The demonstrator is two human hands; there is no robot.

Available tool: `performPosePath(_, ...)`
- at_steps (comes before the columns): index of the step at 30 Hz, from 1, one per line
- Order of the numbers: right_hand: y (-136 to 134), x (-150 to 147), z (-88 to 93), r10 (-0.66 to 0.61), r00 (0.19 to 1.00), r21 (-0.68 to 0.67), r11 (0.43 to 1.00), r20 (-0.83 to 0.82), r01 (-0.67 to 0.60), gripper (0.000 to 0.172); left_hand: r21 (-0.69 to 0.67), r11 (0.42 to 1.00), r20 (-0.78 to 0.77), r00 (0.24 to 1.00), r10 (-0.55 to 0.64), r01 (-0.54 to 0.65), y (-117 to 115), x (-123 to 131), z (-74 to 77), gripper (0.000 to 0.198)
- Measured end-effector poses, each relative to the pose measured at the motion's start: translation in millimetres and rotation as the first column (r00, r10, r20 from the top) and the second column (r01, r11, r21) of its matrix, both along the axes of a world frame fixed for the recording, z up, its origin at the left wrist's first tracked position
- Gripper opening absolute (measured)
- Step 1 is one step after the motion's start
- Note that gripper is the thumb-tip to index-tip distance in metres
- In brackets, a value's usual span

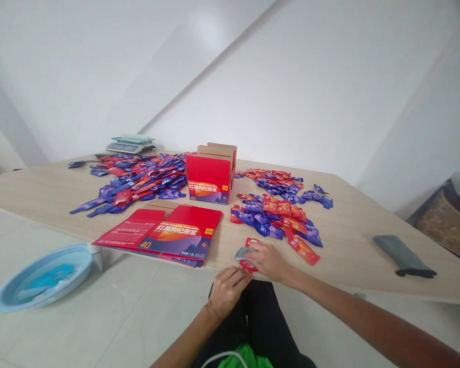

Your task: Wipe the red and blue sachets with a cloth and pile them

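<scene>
A red sachet lies at the table's front edge. My left hand is closed, its fingers pinching the sachet's near end. My right hand is bent over a small grey cloth, which it presses against the sachet's upper side. Most of the sachet is hidden under the cloth and my right fingers. Just beyond my right hand is a pile of orange and purple sachets, with one orange sachet lying nearer to me.
Flat red cartons overhang the front edge, left of my hands. Behind them stands an open red box beside a large sachet heap. A scale, a folded grey cloth and a blue basin are farther off.
</scene>
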State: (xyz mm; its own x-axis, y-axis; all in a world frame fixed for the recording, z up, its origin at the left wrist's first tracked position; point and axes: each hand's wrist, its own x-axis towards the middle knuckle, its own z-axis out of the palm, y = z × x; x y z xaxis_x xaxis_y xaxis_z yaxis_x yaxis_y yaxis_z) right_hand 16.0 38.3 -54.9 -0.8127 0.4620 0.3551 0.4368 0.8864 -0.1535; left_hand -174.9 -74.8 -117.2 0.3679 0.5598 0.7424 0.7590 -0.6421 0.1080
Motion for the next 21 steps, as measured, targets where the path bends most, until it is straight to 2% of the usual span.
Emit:
performPosePath(2, 21.3, 8.8, 0.2, -0.057, 0.998, 0.069, 0.996, -0.009, 0.058, 0.033, 0.002, 1.000, 0.027, 1.000, 0.002, -0.002, 0.3, 0.5, -2.6, 0.024)
performPosePath(5, 44.2, 18.5, 13.3, -0.137, 0.989, 0.101, 0.986, 0.050, 0.132, 0.035, 0.011, 1.000, 0.062, 0.998, 0.011, -0.011, 0.9, 1.7, -6.2, 0.024)
performPosePath(7, 45.7, 19.9, 24.9, -0.171, 0.985, 0.105, 0.980, 0.033, 0.167, 0.034, 0.012, 1.000, 0.074, 0.997, 0.019, -0.020, 1.2, 2.7, -8.0, 0.023)
performPosePath(10, 28.2, 14.7, 35.0, -0.178, 0.974, 0.084, 0.978, -0.141, 0.191, 0.032, 0.017, 0.999, 0.090, 0.996, 0.026, -0.027, 1.0, 4.2, -8.5, 0.022)
performPosePath(12, 10.4, 8.8, 32.8, -0.071, 0.980, 0.059, 0.995, -0.183, 0.083, 0.029, 0.033, 0.999, 0.088, 0.996, 0.023, -0.026, 0.8, 4.8, -7.1, 0.021)
performPosePath(14, -4.7, 3.3, 24.1, 0.084, 0.990, 0.043, 0.996, -0.115, -0.080, 0.024, 0.050, 0.998, 0.075, 0.997, 0.021, -0.024, 0.7, 5.1, -4.7, 0.020)
performPosePath(16, -11.7, 0.1, 12.8, 0.169, 0.985, 0.035, 0.985, -0.024, -0.168, 0.021, 0.057, 0.998, 0.063, 0.998, 0.020, -0.023, 0.3, 5.4, -1.9, 0.021)
performPosePath(18, -7.9, -0.2, 4.2, 0.141, 0.990, 0.051, 0.989, 0.018, -0.142, 0.023, 0.056, 0.998, 0.062, 0.998, 0.023, -0.027, -0.4, 5.8, 0.8, 0.022)
performPosePath(21, 12.3, 3.8, 2.9, -0.028, 0.999, 0.088, 0.996, 0.047, 0.024, 0.029, 0.056, 0.998, 0.076, 0.997, 0.030, -0.034, -2.2, 6.8, 4.3, 0.019)
